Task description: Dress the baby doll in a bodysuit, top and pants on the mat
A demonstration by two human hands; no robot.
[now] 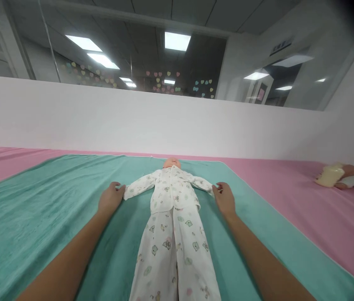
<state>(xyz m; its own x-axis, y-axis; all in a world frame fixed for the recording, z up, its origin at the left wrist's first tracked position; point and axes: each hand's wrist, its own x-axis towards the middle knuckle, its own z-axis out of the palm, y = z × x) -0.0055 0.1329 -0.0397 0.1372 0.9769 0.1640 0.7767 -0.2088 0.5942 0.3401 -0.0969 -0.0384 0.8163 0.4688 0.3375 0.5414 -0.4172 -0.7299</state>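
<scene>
A baby doll (172, 162) lies on its back on a teal sheet (101, 259), head toward the far wall. It wears a white pajama top (173, 190) and long white pajama pants (172, 251), both printed with small animals. The sleeves are spread out to either side. At the sleeve cuff on the left, my left hand (111, 198) is closed in a pinch. My right hand (225, 198) pinches the opposite cuff. No doll hands show at the sleeve ends, and the bottoms of the pants run out of view.
Pink cloth (289, 188) lies under the teal sheet and shows along both sides. At the far right is a pale yellow object (330, 174) beside a skin-toned shape and grey fabric, too unclear to name. A white wall (151, 121) with glass above closes off the back.
</scene>
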